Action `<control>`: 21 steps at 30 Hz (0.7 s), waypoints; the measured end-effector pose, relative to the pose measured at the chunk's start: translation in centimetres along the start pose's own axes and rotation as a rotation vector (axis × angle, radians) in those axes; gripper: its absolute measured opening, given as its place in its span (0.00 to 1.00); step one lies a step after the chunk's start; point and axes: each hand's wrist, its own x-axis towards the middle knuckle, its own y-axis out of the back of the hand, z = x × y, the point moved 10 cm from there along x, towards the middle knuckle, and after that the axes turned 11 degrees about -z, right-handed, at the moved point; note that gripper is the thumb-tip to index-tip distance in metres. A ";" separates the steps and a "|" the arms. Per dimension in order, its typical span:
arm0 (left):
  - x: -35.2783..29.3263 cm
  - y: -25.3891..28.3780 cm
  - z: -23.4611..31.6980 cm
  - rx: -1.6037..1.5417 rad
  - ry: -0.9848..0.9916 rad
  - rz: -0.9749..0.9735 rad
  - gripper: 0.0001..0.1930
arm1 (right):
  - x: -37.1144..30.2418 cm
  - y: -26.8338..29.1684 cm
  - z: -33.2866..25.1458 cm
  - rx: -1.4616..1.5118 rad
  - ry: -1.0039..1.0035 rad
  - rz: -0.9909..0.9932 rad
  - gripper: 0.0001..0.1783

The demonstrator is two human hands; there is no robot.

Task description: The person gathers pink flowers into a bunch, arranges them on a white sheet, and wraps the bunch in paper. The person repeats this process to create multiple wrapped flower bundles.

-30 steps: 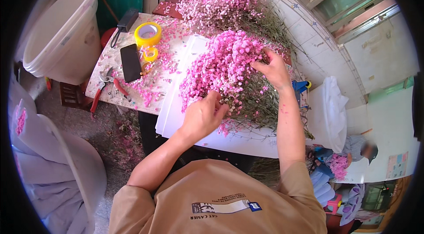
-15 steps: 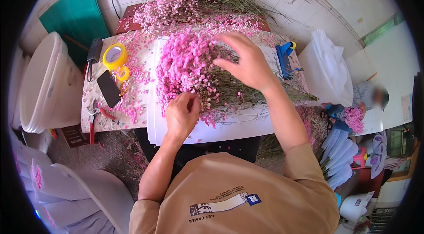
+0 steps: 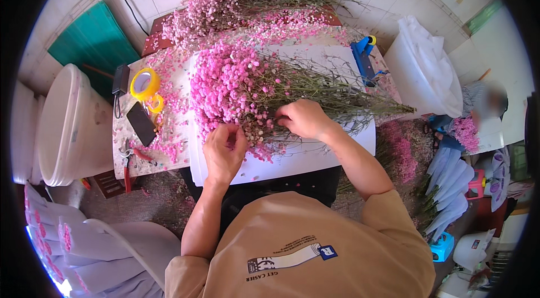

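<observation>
A large bunch of pink baby's breath (image 3: pixel 229 81) lies on white paper sheets (image 3: pixel 292 164), blooms to the left and stems to the right. At the near edge of the blooms, my left hand (image 3: pixel 223 154) is closed, thumb and fingers pinched together. What they hold, if anything, is too small to make out. My right hand (image 3: pixel 306 119) has its fingers curled in among the stems just below the flower heads, closed on some of them. Its fingertips are partly hidden by the sprigs.
Yellow tape rolls (image 3: pixel 145 84), a black phone (image 3: pixel 140 123) and red-handled pruners (image 3: pixel 127 163) lie on the petal-strewn table's left. More pink flowers (image 3: pixel 225 0) lie behind. A blue tape dispenser (image 3: pixel 364 62) stands right, near a white bin (image 3: pixel 422 67). Another person (image 3: pixel 475 104) sits farther right.
My right hand has come down from above the blooms to the near side of the stems, its spread fingers now curled. My left hand stays at the blooms' near edge.
</observation>
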 end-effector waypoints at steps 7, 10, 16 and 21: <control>1.1 0.4 7.4 0.286 -0.306 -0.027 0.09 | -2.4 2.5 -0.8 -0.026 0.215 0.425 0.06; 2.7 -2.2 12.1 0.307 -0.558 -0.092 0.13 | -4.7 4.0 -2.7 -0.094 0.321 0.612 0.09; 4.1 -6.4 10.1 0.384 -0.471 -0.261 0.13 | -8.2 6.9 -5.4 -0.088 0.459 0.840 0.09; 3.3 -5.2 9.9 0.342 -0.466 -0.135 0.04 | -6.2 4.8 -3.2 -0.050 0.392 0.594 0.09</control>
